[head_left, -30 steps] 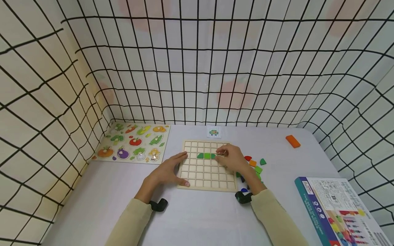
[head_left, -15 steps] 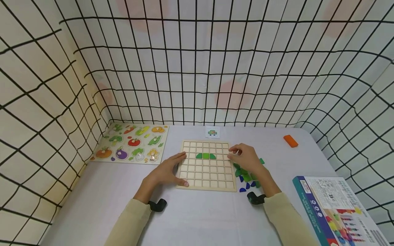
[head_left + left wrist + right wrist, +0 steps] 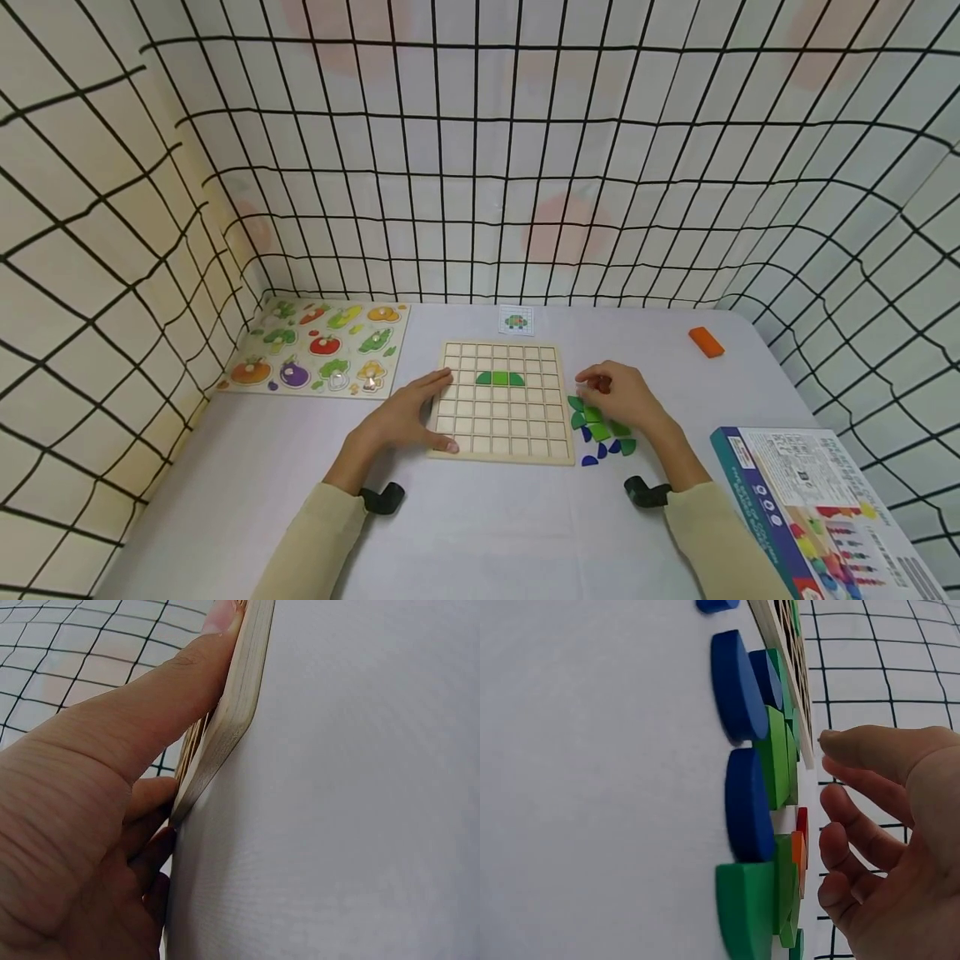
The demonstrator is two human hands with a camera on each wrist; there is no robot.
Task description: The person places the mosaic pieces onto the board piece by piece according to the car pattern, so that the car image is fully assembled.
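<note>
A pale wooden grid board [image 3: 501,421] lies flat on the table. Two green quarter-round pieces flank a light green square [image 3: 500,378] in one of its upper rows. At the board's left side is my left hand [image 3: 405,418], spread out, its thumb [image 3: 172,686] resting on the board and its other fingers along the edge. My right hand [image 3: 624,398] hovers right of the board, fingers loosely bent, nothing visible between them. Beneath it lie loose pieces: blue rounded ones [image 3: 748,806], light green ones [image 3: 777,761], a green one [image 3: 744,911], and some red and orange ones.
A small pattern card [image 3: 517,321] lies behind the board. A vegetable puzzle [image 3: 352,375] is at the back left. An orange block [image 3: 707,342] sits at the back right, and a printed box [image 3: 802,483] at the front right. Black netting surrounds the table.
My right hand has left the board and moved right, over the loose pieces. The right green quarter-round piece now shows uncovered on the grid. My left hand stays in place.
</note>
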